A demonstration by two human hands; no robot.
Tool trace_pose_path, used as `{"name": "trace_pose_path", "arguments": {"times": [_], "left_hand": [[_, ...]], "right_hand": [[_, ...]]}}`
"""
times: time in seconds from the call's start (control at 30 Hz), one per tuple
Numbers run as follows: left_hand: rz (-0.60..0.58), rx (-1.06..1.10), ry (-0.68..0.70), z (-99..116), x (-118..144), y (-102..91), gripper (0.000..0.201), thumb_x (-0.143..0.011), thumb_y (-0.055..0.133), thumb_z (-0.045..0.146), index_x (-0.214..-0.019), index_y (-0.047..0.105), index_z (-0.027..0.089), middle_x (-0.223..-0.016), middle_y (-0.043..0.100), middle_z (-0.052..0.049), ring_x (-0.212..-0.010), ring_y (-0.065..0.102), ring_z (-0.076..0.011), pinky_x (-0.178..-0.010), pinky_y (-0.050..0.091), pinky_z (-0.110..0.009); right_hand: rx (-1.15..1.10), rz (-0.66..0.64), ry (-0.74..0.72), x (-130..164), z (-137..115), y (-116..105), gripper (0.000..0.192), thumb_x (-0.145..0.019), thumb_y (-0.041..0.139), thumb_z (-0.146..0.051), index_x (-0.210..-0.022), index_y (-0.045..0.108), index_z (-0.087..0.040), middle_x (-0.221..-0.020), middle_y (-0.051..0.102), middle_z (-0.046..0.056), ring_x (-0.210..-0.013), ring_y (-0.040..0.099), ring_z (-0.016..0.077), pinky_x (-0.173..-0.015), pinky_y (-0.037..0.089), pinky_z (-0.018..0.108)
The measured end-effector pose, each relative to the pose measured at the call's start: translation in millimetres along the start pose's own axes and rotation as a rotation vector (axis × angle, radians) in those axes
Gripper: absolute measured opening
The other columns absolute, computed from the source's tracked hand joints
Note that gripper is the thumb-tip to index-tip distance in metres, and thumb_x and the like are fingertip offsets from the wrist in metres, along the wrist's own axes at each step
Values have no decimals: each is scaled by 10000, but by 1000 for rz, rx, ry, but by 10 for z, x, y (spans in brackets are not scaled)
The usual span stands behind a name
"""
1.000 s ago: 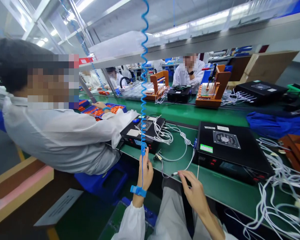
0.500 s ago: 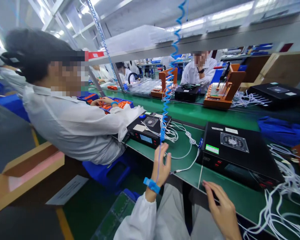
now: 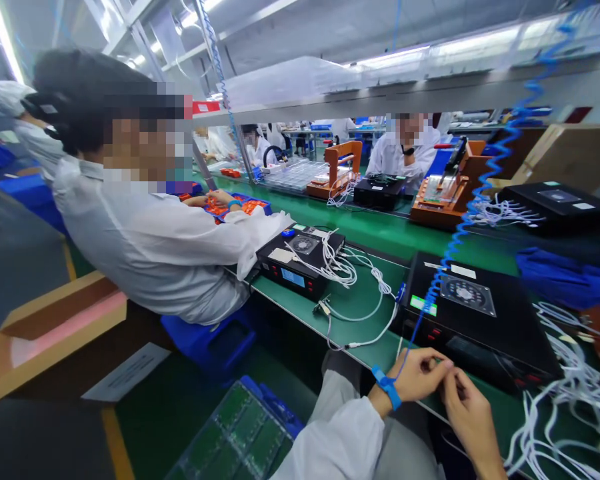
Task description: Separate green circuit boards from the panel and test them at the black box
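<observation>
My left hand (image 3: 421, 375) is closed, thumb and forefinger pinched, at the front edge of the green bench. It wears a blue wrist strap (image 3: 387, 387) with a coiled blue cord (image 3: 460, 230) rising to the upper right. Right beside it, my right hand (image 3: 471, 412) is also closed, its fingertips meeting those of the left. Whatever lies between the fingertips is hidden or too small to name. Behind both hands sits a black box with a fan grille (image 3: 473, 333). To their left, a white cable ends in a small connector (image 3: 323, 307) on the bench.
A co-worker in white (image 3: 150, 233) sits at the left beside blue bins of orange parts (image 3: 250, 205). A second black box (image 3: 300, 260) carries coiled white cables. Tangled white cables (image 3: 535, 427) lie at the right. Below stands a clear tray of green boards (image 3: 240, 427).
My left hand has moved right, away from the small connector, to meet my right hand. Both hands' fingers have closed. The coiled cord has swung right with the left wrist.
</observation>
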State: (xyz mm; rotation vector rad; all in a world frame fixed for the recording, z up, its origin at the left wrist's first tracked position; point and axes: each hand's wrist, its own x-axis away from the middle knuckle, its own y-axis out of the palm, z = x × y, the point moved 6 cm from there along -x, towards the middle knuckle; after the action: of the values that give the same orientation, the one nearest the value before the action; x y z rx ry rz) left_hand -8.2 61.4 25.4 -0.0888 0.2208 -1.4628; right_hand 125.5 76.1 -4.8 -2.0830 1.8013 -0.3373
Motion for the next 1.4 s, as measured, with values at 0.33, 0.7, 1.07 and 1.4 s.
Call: {"name": "trace_pose_path", "arguments": {"times": [0.33,0.7,1.07,1.4], "left_hand": [[-14,80,16,30,25,-25,369,-915,561,459,-933,728,131,-639,603,6,-576,492,-107,-555,403,-214],[-31,-122,6,-63,35,-57,425,-893,555,523,-1001,724,149,-655,609,11,-591,552,-130,-588,461,-224],[-8,-268,37,-12,94,-20,385,-894,568,512,-997,720,174,-624,551,35,-560,522,-127,-537,416,-227],[21,-288,44,8,102,0,363,-905,567,480,-986,723,162,-615,560,32,-550,517,-112,-530,407,-208]], "right_hand": [[-31,24,-79,85,-265,70,463,-976,399,-580,-823,583,-183,-699,612,41,-617,528,154,-595,433,240],[314,84,-316,1374,-87,140,329,-1015,414,-319,-772,612,-216,-700,621,47,-705,580,187,-723,461,309],[640,207,332,2899,1722,-1385,409,-955,527,-260,-1357,561,-196,-1396,521,149,-1354,455,298,-1134,406,489],[651,-370,319,2563,2383,-1623,741,-681,574,78,-1368,589,-199,-1462,507,114,-1376,455,249,-1177,349,374]]}}
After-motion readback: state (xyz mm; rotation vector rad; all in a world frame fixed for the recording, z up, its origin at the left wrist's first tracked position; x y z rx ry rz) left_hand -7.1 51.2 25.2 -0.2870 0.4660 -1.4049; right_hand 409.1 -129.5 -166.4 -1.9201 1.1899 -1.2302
